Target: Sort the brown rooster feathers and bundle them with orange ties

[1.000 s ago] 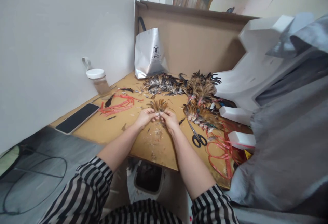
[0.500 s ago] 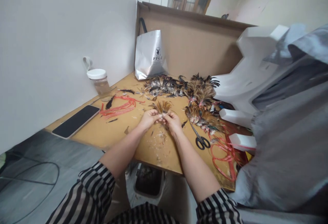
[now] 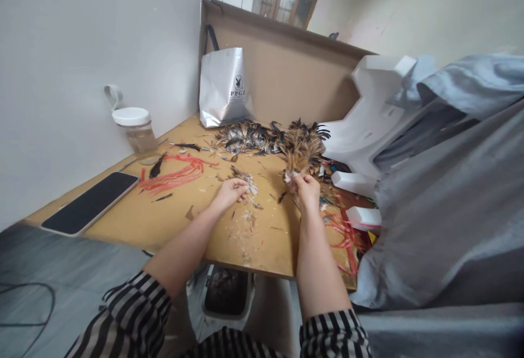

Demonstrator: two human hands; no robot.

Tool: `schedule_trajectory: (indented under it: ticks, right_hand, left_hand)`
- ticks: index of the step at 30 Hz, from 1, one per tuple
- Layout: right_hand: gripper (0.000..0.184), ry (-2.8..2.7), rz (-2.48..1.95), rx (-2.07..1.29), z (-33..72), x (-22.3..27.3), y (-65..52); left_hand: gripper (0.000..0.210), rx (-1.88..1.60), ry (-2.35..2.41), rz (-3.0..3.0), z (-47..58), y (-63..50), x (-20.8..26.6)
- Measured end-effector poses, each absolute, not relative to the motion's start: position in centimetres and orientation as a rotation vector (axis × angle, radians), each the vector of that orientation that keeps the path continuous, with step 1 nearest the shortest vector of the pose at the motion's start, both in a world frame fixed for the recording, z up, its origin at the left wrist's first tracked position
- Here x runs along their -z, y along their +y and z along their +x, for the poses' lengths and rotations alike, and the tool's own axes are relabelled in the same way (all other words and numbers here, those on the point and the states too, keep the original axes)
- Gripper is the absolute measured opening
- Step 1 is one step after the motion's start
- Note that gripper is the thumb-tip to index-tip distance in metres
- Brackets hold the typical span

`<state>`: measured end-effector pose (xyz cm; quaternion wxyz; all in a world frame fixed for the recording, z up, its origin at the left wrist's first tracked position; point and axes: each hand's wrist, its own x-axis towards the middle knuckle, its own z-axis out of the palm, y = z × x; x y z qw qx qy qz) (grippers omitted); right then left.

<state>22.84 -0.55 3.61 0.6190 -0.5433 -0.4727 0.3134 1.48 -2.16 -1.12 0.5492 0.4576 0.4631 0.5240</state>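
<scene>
My left hand point(image 3: 231, 192) is pinched closed over the middle of the table, with brown-and-pale fluffy feathers point(image 3: 250, 182) at its fingertips. Which of them it grips and which lie on the tabletop is hard to tell. My right hand point(image 3: 308, 190) is farther right, thumb and fingers closed on the pale base of a brown feather bunch point(image 3: 295, 162) whose tips fan upward. Just behind that bunch lies a larger pile of brown feathers point(image 3: 305, 137). The scissors are mostly hidden by my right hand and forearm.
Dark feathers point(image 3: 249, 137) lie before a silver bag point(image 3: 223, 88). Red plastic strips point(image 3: 176, 175), a phone point(image 3: 92, 201) and a white-lidded jar point(image 3: 138, 131) are on the left. More red strips point(image 3: 346, 232) and a white plastic frame point(image 3: 354, 129) are right. A bin point(image 3: 226, 292) stands below the table edge.
My hands have moved apart from their shared hold on a feather bunch. The right one went right with brown feathers, over the scissors. The view has turned slightly right.
</scene>
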Motion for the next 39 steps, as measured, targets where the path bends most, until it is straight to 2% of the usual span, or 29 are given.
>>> schedule_trajectory:
  ticks: [5, 15, 18, 26, 30, 34, 39]
  right_hand:
    - [0.029, -1.000, -1.426, -0.661, 26.8, -2.4, -0.3]
    - [0.023, -1.225, -1.907, -0.411, 28.5, 1.1, 0.4]
    - [0.021, -1.163, -1.840, -0.429, 28.3, 0.7, 0.2]
    - [0.033, -0.882, -1.262, -0.470, 26.4, -1.2, -0.2]
    - [0.033, -0.904, -1.233, -0.617, 26.0, -1.1, 0.1]
    - [0.034, -0.916, -1.148, -0.572, 24.9, -1.7, -0.5]
    - [0.028, -1.222, -1.133, -0.620, 21.9, -4.2, -1.5]
  left_hand:
    - [0.017, -1.210, 1.105, 1.102, 1.6, -2.2, 1.3]
    - [0.014, -1.162, 1.139, 1.120, 1.8, -2.1, 1.5]
    - [0.016, -1.158, 1.132, 1.145, 1.8, -2.1, 1.8]
    - [0.021, -1.294, 1.164, 1.103, 1.2, -1.7, 1.7]
    - [0.024, -1.395, 1.151, 1.047, 0.8, -1.4, 1.5]
    - [0.026, -1.486, 1.168, 0.996, 0.3, -1.1, 1.4]
    - [0.027, -1.576, 1.179, 0.979, -0.5, -0.9, 1.1]
